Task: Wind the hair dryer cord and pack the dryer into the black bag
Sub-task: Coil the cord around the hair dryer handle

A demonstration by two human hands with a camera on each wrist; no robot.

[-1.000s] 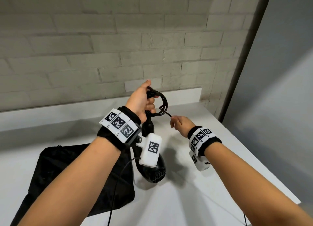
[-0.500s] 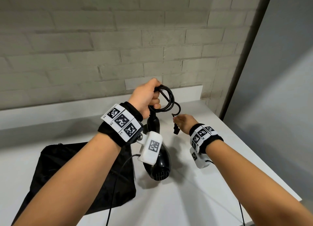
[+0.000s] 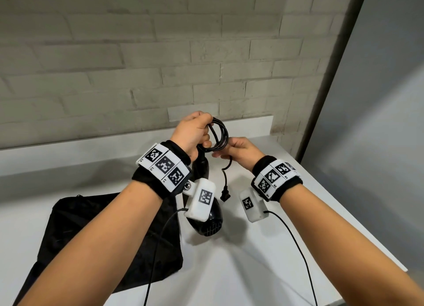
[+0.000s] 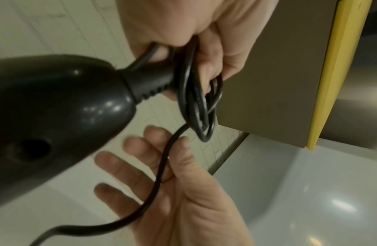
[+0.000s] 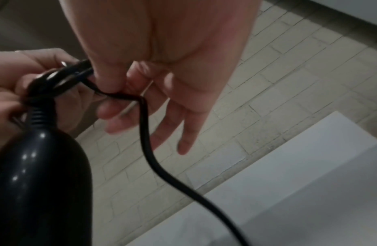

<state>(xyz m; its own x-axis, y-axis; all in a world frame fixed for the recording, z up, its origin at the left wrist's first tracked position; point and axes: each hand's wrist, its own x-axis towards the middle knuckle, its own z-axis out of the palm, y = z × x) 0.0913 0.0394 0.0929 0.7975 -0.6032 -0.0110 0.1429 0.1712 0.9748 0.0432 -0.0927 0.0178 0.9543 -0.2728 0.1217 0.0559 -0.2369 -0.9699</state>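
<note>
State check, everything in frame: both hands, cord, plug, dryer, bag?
left hand: grips coil, dryer's handle end
right hand: pinches loose cord
cord: mostly coiled, short tail free
plug: dangling, unplugged
hair dryer: hanging nozzle-down, off the table
black bag: flat on table, dryer not inside

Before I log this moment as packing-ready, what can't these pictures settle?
- Whether the flat black fabric bag is open: head view, left forearm covers it.
- The glossy black hair dryer's nozzle: head view, left wrist camera hides it.
- Loop count in the coiled black cord: strands overlap, blurred in wrist views.
</note>
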